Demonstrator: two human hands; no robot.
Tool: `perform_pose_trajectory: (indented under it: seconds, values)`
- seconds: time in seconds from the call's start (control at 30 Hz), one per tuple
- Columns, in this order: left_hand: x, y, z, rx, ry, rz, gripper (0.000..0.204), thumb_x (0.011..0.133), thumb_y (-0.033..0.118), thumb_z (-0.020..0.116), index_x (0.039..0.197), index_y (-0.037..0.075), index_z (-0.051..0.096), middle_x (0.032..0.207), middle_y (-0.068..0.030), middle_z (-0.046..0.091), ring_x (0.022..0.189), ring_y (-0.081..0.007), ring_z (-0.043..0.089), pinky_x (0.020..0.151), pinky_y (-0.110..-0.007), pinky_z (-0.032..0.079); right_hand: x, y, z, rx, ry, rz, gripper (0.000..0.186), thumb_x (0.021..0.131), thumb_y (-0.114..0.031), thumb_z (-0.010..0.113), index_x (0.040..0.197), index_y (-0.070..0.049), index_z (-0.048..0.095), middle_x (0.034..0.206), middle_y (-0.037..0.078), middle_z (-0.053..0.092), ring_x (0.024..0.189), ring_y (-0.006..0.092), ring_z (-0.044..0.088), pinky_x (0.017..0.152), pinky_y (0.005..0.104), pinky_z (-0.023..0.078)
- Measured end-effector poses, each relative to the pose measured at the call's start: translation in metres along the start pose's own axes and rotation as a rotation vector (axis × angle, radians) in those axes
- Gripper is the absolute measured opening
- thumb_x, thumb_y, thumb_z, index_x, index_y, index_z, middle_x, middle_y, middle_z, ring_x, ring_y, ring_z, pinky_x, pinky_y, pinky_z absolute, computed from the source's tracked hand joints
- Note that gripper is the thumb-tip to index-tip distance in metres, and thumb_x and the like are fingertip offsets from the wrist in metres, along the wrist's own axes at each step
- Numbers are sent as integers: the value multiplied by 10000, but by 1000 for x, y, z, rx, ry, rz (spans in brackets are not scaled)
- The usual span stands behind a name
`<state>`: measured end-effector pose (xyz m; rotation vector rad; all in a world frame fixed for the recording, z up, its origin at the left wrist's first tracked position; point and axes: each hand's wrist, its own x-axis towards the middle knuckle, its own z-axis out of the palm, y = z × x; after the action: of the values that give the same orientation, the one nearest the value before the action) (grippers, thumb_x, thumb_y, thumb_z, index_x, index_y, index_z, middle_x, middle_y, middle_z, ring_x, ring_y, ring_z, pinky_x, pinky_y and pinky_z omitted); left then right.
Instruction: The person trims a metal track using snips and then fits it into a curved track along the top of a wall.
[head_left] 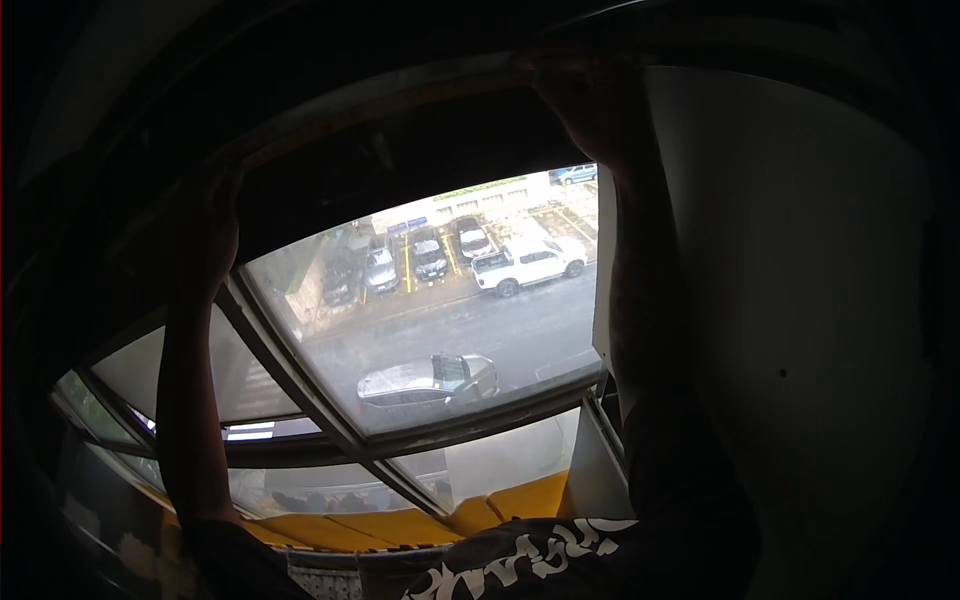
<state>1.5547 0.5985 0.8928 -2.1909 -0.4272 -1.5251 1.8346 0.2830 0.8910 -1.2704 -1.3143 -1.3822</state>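
Both my arms reach up in front of a window (pixel 440 330), deep in shadow against the daylight. My left hand (pixel 220 230) is raised at the window's upper left corner, against a long dark panel or band (pixel 390 150) that runs across above the glass. Higher up on the right, my right hand (pixel 595 110) touches the upper edge of the same dark band, beside a pale wall panel. The fingers of both hands are lost in the dark, so their grip does not show.
A pale wall panel (pixel 800 250) with a small dark hole rises on the right. Window frame bars (pixel 300 370) cross at the lower left. Yellow material (pixel 370 530) lies along the bottom. Outside, far below, are a white pickup (pixel 530 264), a grey car (pixel 428 382) and parked cars.
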Motion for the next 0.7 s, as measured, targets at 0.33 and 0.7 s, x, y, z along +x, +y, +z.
perform_pose_trajectory:
  seconds: [0.33, 0.7]
  values:
    - [-6, -1, -2, 143, -52, 95, 314, 1040, 208, 488, 1316, 130, 615, 1233, -106, 664, 1108, -283, 642, 966, -416, 503, -3, 2, -5, -102, -19, 198, 189, 906, -217, 723, 1056, -105, 751, 990, 108, 749, 899, 222, 727, 829, 357, 557]
    - [-79, -61, 39, 23, -48, 212, 279, 1028, 208, 519, 1233, 84, 663, 1204, -140, 660, 1067, -264, 655, 928, -369, 517, -37, -36, -21, -798, -114, -207, 281, 1007, -118, 538, 1278, -47, 558, 1051, 174, 692, 1012, 291, 690, 785, 384, 577]
